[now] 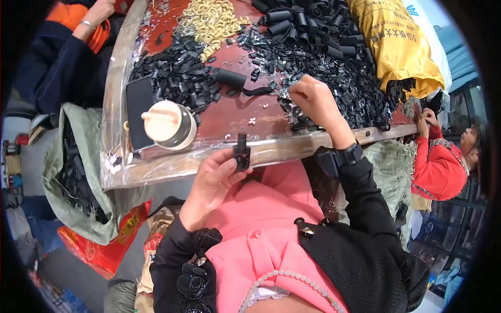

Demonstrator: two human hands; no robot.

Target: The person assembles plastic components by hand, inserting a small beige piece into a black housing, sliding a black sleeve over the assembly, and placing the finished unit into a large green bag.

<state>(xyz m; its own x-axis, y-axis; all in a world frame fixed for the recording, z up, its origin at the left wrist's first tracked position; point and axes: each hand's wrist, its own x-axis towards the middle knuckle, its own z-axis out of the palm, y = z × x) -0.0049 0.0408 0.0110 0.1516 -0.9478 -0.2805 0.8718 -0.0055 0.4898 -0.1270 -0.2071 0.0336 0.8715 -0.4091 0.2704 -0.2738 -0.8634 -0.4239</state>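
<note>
My left hand (215, 176) pinches a small black plastic part (242, 154) upright between thumb and fingers, just off the table's near edge. The part has a narrow stem on top and a wider square body. My right hand (317, 104) is raised over the near side of a heap of small black plastic pieces (334, 94). Its fingers are curled together, and whatever is in them is hidden. A black tube with a strap-like tail (230, 78) lies on the red tabletop (219, 119) between the heaps. Tiny white bits (252, 121) lie near my left hand.
A lidded cup (168, 128) stands beside a dark phone (139, 112) at the table's left corner. Yellowish rings (211, 23) and black cylinders (292, 28) are heaped farther back. A yellow sack (399, 41) lies at right. Co-workers sit at left (68, 68) and right (438, 169).
</note>
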